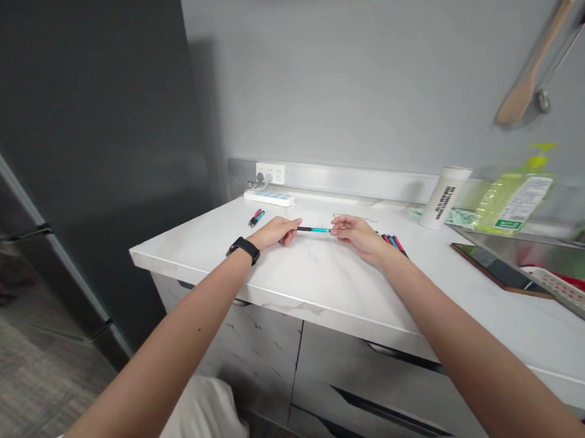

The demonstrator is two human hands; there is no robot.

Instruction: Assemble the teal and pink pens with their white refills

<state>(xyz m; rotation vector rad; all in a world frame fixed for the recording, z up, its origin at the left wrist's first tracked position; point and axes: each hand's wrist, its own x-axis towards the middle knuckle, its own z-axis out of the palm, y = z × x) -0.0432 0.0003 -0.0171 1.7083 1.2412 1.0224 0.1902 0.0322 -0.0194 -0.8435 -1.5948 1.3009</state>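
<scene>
A blue pen (320, 230) with a black grip is held level just above the white countertop (313, 274). My left hand (277, 232), with a black watch on the wrist, pinches its black end. At the blue end, the fingers of my right hand (356, 237) are closed on the pen's tip. Left of my left hand lie a red pen and a blue pen (257, 218) side by side. Several red, blue and black pens (395, 244) rest by my right hand, which partly covers them.
A white power strip (269, 198) lies near the wall below a socket (270, 173). To the right stand a white canister (444, 197) and a yellow-green soap bottle (515, 194). A phone (500, 268) lies by the sink edge. A dark fridge (90, 98) borders the left.
</scene>
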